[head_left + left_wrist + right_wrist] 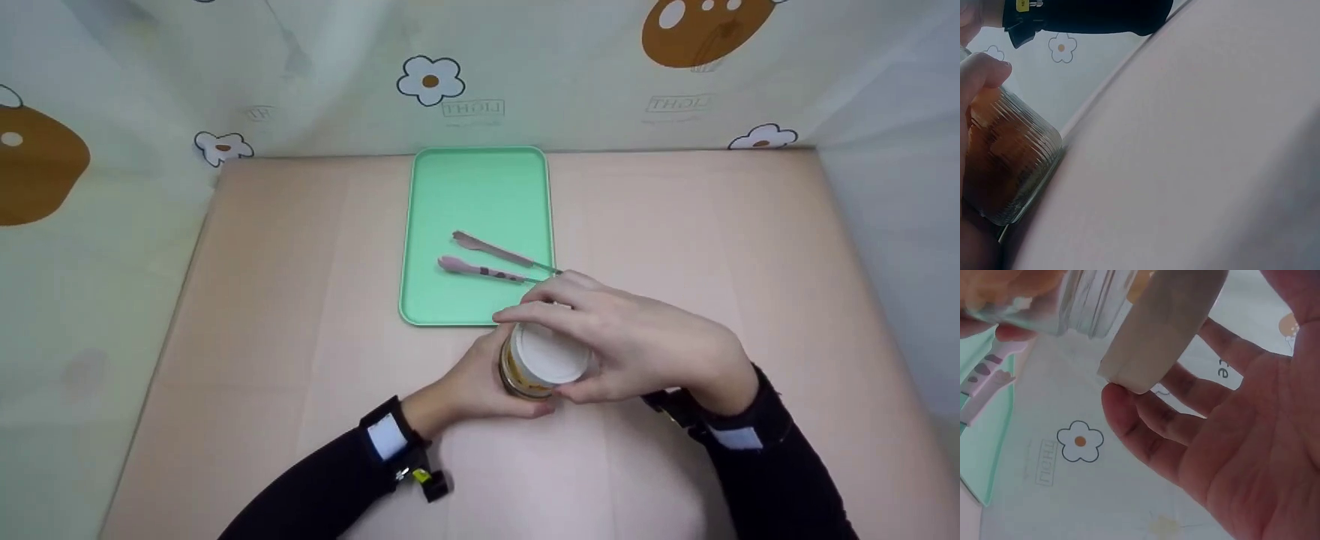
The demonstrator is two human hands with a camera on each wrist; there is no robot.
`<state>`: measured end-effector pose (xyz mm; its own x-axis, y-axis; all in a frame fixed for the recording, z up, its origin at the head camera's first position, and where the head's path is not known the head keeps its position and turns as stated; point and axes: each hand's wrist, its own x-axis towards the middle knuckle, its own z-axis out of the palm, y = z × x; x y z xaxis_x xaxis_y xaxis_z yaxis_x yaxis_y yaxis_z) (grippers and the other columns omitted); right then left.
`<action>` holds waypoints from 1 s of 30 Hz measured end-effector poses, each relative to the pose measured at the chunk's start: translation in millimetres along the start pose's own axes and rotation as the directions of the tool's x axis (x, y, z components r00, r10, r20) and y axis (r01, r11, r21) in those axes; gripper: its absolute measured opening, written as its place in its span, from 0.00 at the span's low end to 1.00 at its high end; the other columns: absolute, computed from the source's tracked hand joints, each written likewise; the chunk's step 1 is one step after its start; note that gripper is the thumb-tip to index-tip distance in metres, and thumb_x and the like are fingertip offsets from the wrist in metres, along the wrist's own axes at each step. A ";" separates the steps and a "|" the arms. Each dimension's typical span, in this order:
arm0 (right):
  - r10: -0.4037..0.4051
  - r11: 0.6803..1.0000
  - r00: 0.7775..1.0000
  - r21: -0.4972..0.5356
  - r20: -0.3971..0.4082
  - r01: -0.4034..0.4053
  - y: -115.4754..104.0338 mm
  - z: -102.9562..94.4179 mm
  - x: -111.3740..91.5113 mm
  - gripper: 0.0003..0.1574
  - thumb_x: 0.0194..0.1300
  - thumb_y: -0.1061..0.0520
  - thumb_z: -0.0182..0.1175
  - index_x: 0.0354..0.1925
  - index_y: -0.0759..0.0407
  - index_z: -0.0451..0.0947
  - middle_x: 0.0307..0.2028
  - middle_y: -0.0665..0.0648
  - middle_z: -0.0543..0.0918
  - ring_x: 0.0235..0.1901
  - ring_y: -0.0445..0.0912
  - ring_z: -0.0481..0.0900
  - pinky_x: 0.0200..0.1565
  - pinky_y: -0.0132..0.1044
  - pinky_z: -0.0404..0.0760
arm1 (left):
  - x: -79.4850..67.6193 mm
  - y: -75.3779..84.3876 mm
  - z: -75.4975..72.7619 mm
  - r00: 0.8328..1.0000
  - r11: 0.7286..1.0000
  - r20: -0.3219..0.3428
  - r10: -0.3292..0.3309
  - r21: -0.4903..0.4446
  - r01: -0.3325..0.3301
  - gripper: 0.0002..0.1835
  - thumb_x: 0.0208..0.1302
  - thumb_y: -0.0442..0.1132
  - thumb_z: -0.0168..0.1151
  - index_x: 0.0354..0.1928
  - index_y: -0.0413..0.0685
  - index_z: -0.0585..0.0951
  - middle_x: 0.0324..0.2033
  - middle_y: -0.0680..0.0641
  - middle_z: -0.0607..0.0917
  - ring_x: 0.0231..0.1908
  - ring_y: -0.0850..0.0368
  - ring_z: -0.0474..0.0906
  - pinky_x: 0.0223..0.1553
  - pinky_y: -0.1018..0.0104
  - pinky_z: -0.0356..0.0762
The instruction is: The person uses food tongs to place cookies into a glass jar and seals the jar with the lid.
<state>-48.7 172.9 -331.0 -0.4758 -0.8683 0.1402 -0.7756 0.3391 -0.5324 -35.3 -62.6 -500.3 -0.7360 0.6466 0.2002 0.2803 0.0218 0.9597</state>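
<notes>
Just in front of the tray, my left hand (pixel 474 381) grips a ribbed glass jar (pixel 1013 154) with orange-brown contents, thumb and fingers round its body. The jar is tilted in the left wrist view. My right hand (pixel 649 341) reaches over the top and holds the white lid (pixel 553 355) by its rim with fingers and thumb. In the right wrist view the lid (pixel 1165 332) sits at a slant beside the bare glass neck (pixel 1092 304), a gap showing between them. The right palm (pixel 1252 433) is away from the lid.
A green tray (pixel 472 187) lies at the table's far side. On it are a pink-handled utensil (pixel 495 251) and a second one with dark spots (pixel 469 268); their right ends are hidden behind my right hand. A flower-printed curtain (pixel 330 82) surrounds the pink tabletop (pixel 255 300).
</notes>
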 end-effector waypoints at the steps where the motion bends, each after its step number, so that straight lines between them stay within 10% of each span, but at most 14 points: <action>1: -0.002 1.000 1.000 -0.004 0.004 0.002 -0.5 0.8 0.2 0.53 0.58 0.55 0.83 0.78 0.45 0.72 0.67 0.52 0.76 0.68 0.50 0.73 0.65 0.49 0.80 | 0.3 0.0 0.1 1.000 1.000 -0.006 0.005 0.003 -0.005 0.56 0.53 0.46 0.87 0.81 0.64 0.64 0.68 0.56 0.80 0.66 0.54 0.78 0.71 0.53 0.75; 20: -0.032 0.994 0.999 -0.106 0.041 0.036 -1.1 17.2 11.7 0.42 0.59 0.44 0.83 0.70 0.46 0.81 0.62 0.51 0.82 0.67 0.51 0.76 0.67 0.50 0.78 | 0.2 -2.2 2.6 0.997 0.995 -0.042 0.061 -0.073 -0.064 0.50 0.50 0.39 0.88 0.76 0.62 0.72 0.69 0.55 0.81 0.67 0.49 0.79 0.73 0.52 0.74; 30: 0.094 0.984 0.996 -0.150 -0.003 -0.094 -9.0 21.2 12.8 0.43 0.57 0.36 0.83 0.65 0.49 0.82 0.57 0.52 0.81 0.61 0.53 0.77 0.59 0.48 0.82 | -0.8 0.1 0.2 1.000 0.999 -0.022 -0.003 -0.050 0.002 0.54 0.50 0.43 0.88 0.78 0.58 0.69 0.68 0.54 0.81 0.66 0.52 0.79 0.72 0.53 0.74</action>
<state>-39.0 151.0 -342.1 -0.5484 -0.8311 0.0923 -0.7809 0.4695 -0.4120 -34.6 -63.0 -500.5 -0.7504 0.6295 0.2018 0.2476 -0.0154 0.9687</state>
